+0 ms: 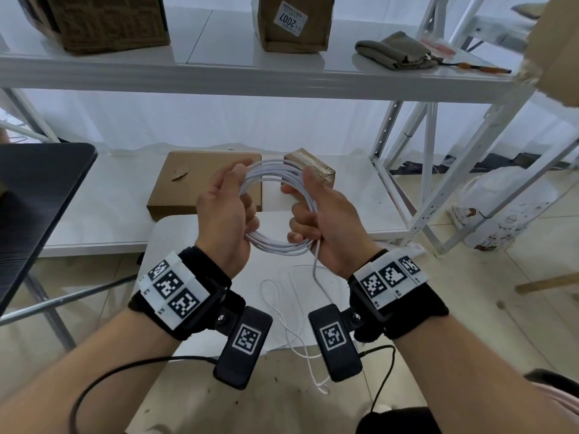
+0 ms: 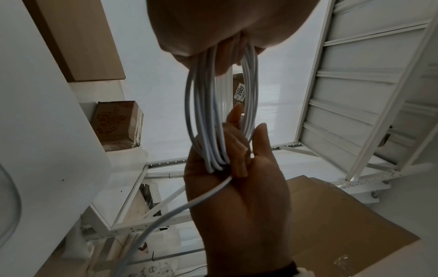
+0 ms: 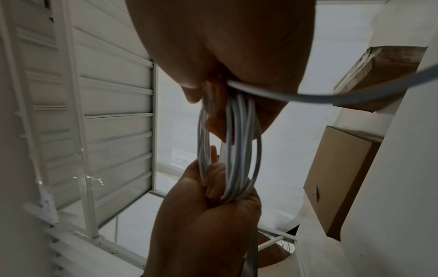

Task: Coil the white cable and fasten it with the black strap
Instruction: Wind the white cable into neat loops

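Observation:
The white cable (image 1: pixel 279 247) is wound into a round coil of several loops, held upright between both hands above the white table (image 1: pixel 194 236). My left hand (image 1: pixel 230 202) grips the coil's left side, fingers curled through the loops. My right hand (image 1: pixel 308 216) grips the right side with the thumb up along the loops. A loose tail (image 1: pixel 293 311) drops from the right hand onto the table and over its near edge. The wrist views show the coil (image 2: pixel 203 112) (image 3: pixel 237 150) edge-on, running from one hand to the other. I see no black strap.
A flat cardboard box (image 1: pixel 203 180) and a small taped box (image 1: pixel 318 167) lie on the low shelf behind the hands. More boxes (image 1: pixel 294 23) stand on the upper shelf. A black tabletop (image 1: pixel 37 198) is at the left, a white rack frame (image 1: pixel 416 170) and a plastic bag (image 1: pixel 501 211) at the right.

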